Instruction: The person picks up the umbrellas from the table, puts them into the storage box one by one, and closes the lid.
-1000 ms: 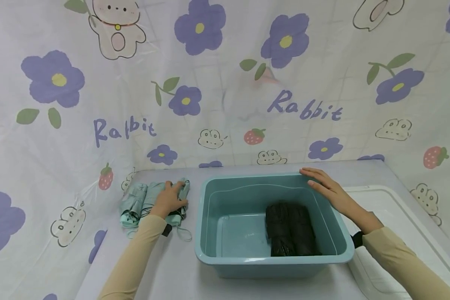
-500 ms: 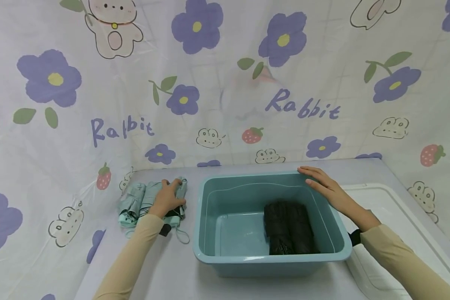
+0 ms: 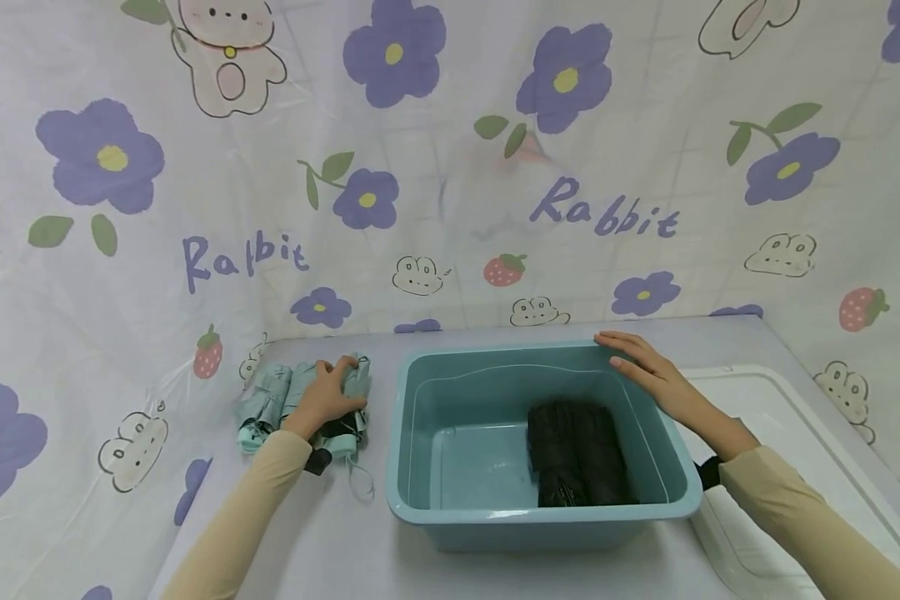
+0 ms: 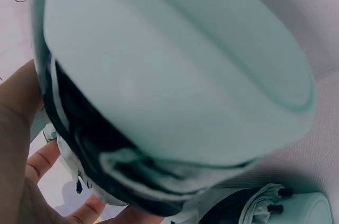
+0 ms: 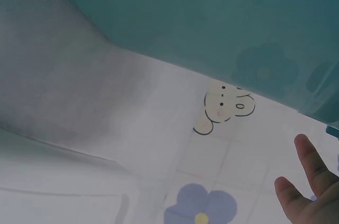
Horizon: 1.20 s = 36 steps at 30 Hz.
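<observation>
Gripping the mint folded umbrella (image 3: 285,400) at nine o'clock of the teal basin (image 3: 420,467), the left hand (image 3: 326,398) curls around it; the right hand (image 3: 645,371) rests flat on the basin's two-o'clock rim. Left wrist view: fingers (image 4: 45,160) wrap the umbrella (image 4: 159,91). Right wrist view: straight fingertips (image 5: 310,168) beside the basin wall (image 5: 212,17).

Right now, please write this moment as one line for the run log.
left hand: grips mint folded umbrella | right hand: flat on teal basin rim | black folded umbrella: inside basin

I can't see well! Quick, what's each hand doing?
Left hand: fingers grip the mint folded umbrella.
Right hand: open, resting on the teal basin rim.
</observation>
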Tool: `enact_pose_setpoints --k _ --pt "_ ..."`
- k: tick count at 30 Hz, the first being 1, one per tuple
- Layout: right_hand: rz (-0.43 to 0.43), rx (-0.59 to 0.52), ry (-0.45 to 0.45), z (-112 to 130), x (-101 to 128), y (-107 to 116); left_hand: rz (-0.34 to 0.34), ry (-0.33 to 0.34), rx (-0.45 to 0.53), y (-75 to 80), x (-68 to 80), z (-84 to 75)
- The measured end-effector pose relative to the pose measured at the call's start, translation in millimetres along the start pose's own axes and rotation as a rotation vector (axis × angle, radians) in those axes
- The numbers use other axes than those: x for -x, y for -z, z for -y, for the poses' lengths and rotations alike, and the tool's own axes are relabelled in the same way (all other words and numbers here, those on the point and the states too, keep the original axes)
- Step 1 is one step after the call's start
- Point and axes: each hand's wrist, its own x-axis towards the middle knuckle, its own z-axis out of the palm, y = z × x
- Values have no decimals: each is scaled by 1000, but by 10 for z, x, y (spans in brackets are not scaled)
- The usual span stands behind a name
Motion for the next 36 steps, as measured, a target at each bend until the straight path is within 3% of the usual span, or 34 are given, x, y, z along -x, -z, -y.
enact_pose_setpoints --k 11,27,36 --pt "-1 -7 -9 -28 -15 -10 34 -44 1 130 157 -168" --pt "0 -1 -9 -60 -12 -21 28 -117 46 205 339 -215" --pt "-4 -2 -7 156 14 1 16 -141 65 337 463 -382"
